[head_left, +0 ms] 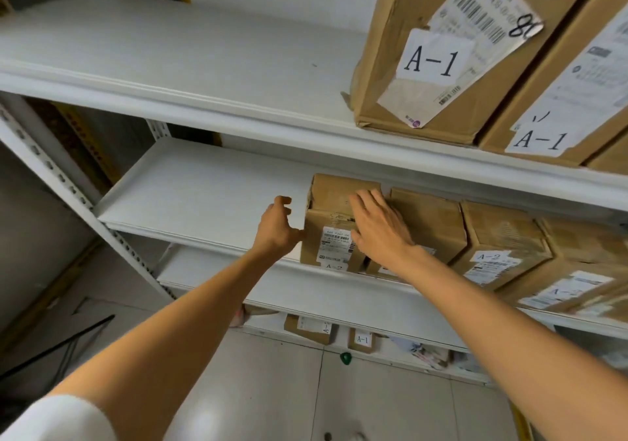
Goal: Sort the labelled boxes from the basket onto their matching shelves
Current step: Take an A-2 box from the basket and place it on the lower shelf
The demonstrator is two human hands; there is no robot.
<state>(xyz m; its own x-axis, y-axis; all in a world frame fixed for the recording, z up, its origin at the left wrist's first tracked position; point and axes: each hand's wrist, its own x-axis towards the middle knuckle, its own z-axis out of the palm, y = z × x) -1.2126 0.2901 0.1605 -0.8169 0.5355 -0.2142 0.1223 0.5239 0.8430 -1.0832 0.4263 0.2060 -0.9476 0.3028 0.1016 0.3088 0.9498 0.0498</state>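
A small cardboard box labelled A-2 (331, 223) stands on the middle shelf (190, 196), leftmost in a row of several A-2 boxes (503, 240). My right hand (377, 226) lies flat on its top and front with straight fingers. Just left of the box, my left hand (277, 230) hovers with loosely curled fingers, holding nothing; its thumb is at the box's left edge. Two large boxes labelled A-1 (438, 50) stand on the top shelf (170, 53) at the right.
The left halves of the top and middle shelves are bare white boards. A lower shelf (306, 294) runs under my arms. On the tiled floor behind it lie small labelled boxes (362, 340), one marked A-1, a green object (345, 358) and some clutter.
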